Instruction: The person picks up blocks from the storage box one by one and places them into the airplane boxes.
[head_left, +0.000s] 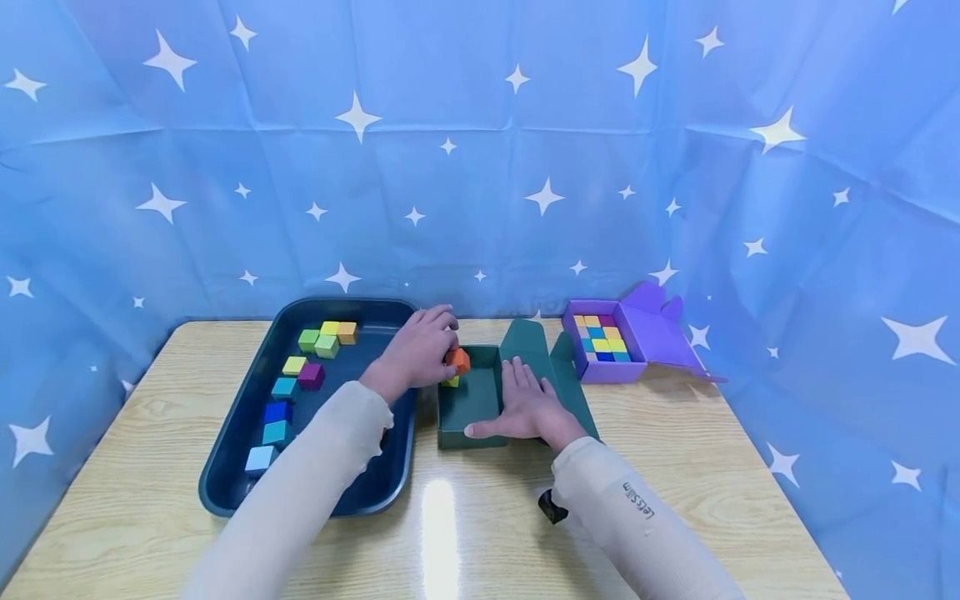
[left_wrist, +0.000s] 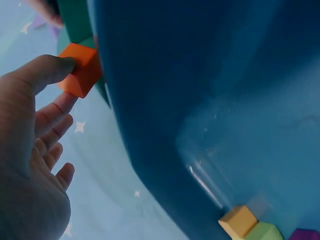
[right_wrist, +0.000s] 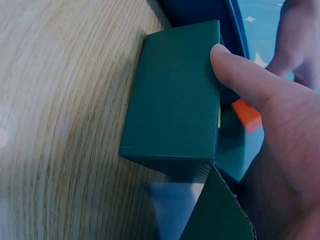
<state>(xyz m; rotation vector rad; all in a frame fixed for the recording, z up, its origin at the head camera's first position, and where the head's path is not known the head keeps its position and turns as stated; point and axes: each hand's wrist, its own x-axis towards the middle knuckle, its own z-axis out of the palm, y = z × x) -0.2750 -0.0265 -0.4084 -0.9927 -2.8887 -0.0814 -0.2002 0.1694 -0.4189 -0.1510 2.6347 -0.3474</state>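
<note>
Between thumb and fingers my left hand (head_left: 420,346) pinches an orange cube (head_left: 458,361), held over the left side of a green cardboard box (head_left: 471,439). In the left wrist view the thumb lies on one face of the orange cube (left_wrist: 80,70). Part of a yellow cube (head_left: 452,382) shows inside the box below it. My right hand (head_left: 525,408) lies with straight, spread fingers along the box's right side, by its open lid (head_left: 573,392). In the right wrist view the right thumb touches the top edge of the box's front wall (right_wrist: 175,95).
A dark blue tray (head_left: 405,467) on the left holds several colored cubes, such as a magenta cube (head_left: 311,376) and a light blue cube (head_left: 260,459). At the back right stands an open purple box (head_left: 611,372) filled with cubes. A starry curtain (head_left: 480,167) hangs behind the table.
</note>
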